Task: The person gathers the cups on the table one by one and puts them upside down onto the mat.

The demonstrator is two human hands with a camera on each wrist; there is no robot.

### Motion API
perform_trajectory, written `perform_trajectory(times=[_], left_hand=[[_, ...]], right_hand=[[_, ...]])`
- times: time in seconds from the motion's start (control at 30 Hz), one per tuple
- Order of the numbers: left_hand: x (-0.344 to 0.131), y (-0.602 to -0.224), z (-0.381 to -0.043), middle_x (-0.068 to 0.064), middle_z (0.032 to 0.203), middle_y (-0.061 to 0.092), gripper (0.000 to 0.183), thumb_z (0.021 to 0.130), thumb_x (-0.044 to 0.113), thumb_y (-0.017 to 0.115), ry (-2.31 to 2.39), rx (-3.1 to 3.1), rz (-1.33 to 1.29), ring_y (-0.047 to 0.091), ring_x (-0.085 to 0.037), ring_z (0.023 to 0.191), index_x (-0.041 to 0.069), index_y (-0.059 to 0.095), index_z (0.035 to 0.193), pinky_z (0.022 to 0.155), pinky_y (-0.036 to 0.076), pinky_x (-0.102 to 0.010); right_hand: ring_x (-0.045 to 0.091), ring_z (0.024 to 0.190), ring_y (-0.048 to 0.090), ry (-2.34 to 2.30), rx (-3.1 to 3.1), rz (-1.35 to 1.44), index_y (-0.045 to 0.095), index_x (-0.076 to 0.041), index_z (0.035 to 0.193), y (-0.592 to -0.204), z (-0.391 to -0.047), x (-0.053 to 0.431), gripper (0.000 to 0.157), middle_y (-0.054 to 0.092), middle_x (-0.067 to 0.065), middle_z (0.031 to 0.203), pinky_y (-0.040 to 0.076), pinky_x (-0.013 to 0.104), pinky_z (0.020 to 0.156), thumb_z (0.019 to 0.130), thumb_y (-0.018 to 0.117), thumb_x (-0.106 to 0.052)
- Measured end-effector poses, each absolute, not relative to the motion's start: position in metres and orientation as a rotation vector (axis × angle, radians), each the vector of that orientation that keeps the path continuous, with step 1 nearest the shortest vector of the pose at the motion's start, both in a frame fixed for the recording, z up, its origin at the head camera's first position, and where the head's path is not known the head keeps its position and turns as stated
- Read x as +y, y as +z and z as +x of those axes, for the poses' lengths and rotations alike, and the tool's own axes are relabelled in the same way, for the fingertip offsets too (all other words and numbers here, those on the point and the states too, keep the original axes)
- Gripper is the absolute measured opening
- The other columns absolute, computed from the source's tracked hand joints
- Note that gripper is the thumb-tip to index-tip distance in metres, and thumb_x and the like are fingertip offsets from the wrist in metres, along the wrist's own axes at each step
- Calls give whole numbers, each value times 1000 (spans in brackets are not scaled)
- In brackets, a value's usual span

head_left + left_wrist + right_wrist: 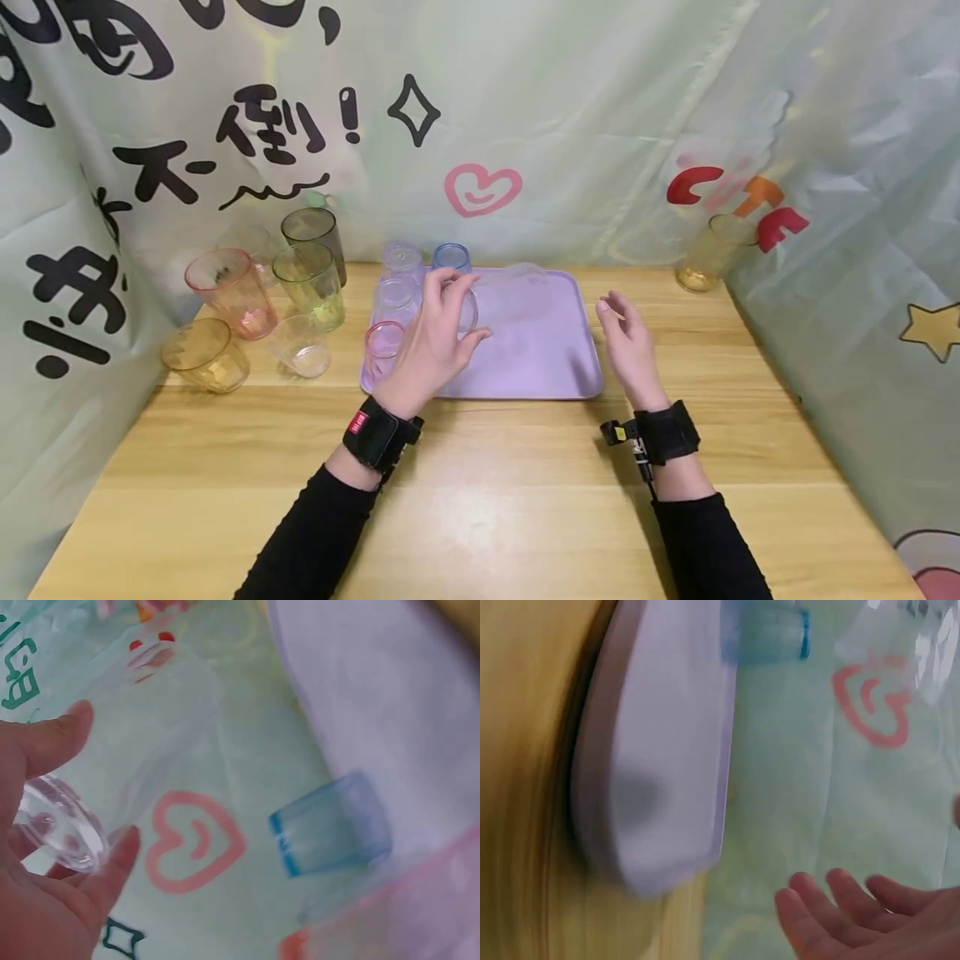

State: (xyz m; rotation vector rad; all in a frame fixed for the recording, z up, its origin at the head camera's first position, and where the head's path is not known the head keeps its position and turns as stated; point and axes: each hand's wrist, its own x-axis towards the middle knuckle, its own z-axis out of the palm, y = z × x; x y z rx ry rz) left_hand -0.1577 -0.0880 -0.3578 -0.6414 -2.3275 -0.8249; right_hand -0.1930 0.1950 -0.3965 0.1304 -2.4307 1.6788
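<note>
My left hand (pixel 437 333) is over the left part of the purple tray (pixel 536 358). It holds a clear plastic cup (pixel 71 825) near its thick base, thumb on one side and fingers on the other. The cup lies tilted, its see-through body pointing away from the palm. To the right of the tray, my right hand (pixel 628 343) is raised with relaxed fingers and nothing in it. Along the tray's left side stand a red-rimmed cup (pixel 384 337) and two clear cups, one of them this rear cup (pixel 402 257). A blue cup (pixel 452 255) stands at the tray's back edge.
Left of the tray several cups stand close together: red (pixel 234 292), amber (pixel 208 358), green (pixel 311 283), dark grey (pixel 313 227) and small clear (pixel 302 346). Another amber cup (pixel 708 254) is at the back right corner. A printed cloth (pixel 570 167) walls the wooden table (pixel 480 500).
</note>
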Motion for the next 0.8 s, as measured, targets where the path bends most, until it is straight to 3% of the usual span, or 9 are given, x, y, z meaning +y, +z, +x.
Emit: perform_trajectory(times=[0.23,0.4,0.53,0.8], left_hand=[[-100,-323,-168,-17,127,29,73,75,17,73,-702,-2454,-675,46,-21,91,6,33,135,70,48,-32],[-107,-297,-177,-17,127,33,73,77,18,71,-548,-2571,-668,45,-28,98,7,31,137,65,47,-37],[-109,-278,-184,-13,128,36,77,77,21,72,-428,-2689,-649,43,-28,103,13,28,140,59,49,-41],[-111,-255,-199,-9,122,40,72,76,18,72,-259,-2858,-799,39,-27,103,16,32,136,67,49,-41]], right_hand=[[37,108,46,1298,-2781,115,32,1,137,-403,-200,219,68,42,23,132,41,52,90,90,48,-45],[36,100,51,1141,-2962,192,38,3,132,-410,-204,225,63,49,25,122,46,50,82,89,52,-41],[33,95,55,1028,-3032,279,43,5,127,-415,-205,225,54,56,25,111,49,48,78,87,58,-29],[27,83,57,973,-3034,354,52,7,117,-424,-205,225,43,63,21,95,50,43,74,78,63,-7]])
